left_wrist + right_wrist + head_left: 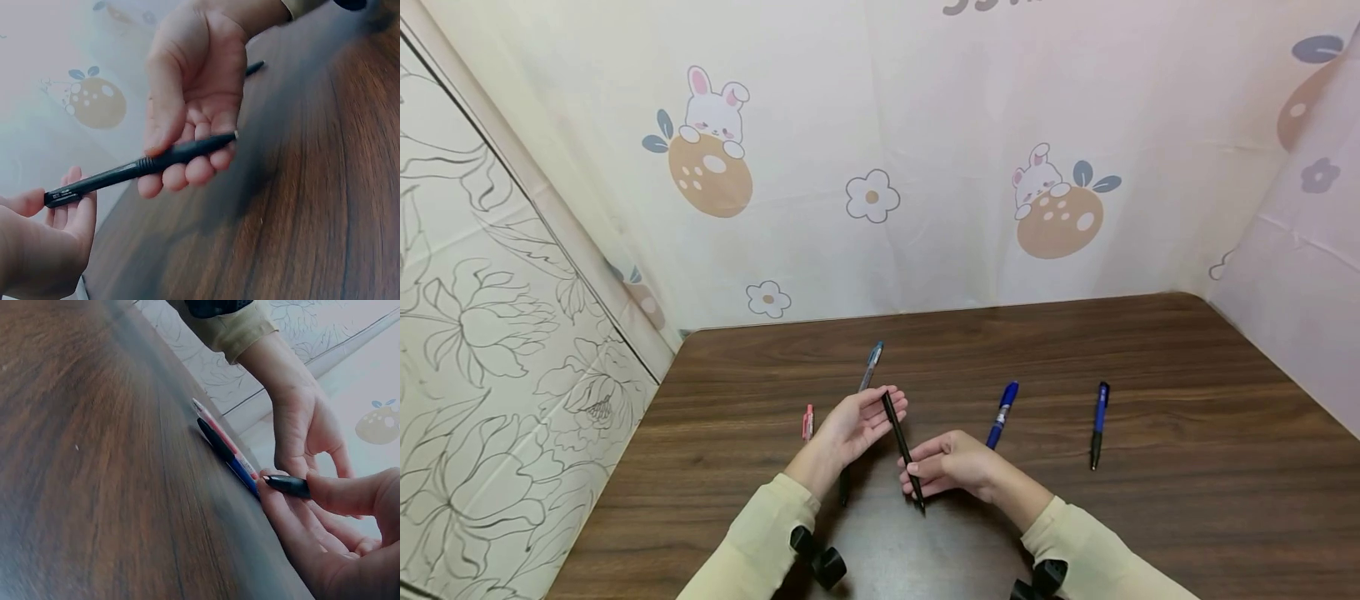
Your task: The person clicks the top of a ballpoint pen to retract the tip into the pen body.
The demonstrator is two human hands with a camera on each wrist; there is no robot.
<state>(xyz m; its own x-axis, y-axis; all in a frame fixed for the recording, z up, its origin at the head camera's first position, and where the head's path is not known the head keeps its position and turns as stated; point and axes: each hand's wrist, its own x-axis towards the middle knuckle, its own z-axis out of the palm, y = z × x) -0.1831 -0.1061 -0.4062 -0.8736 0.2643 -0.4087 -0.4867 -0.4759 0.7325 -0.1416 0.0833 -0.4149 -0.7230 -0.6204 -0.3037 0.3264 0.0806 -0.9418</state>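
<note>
A black pen [898,433] is held in the air between both hands, slanted over the table. At its clip end, the left hand [855,427] pinches it between thumb and fingers, palm turned up. Near the tip, the right hand [951,467] grips the pen with its thumb on top and fingers beneath, as the left wrist view of the pen [156,164] shows. Under the left hand lie a pen with a blue-grey cap [871,367], a red pen [808,422] and a blue pen with a black grip [215,440], each partly hidden.
Right of the hands lie a blue pen [1002,414], its lower end behind the right hand, and a blue-and-black pen [1099,425]. The brown wooden table [1210,517] meets a printed curtain [940,250] at the back.
</note>
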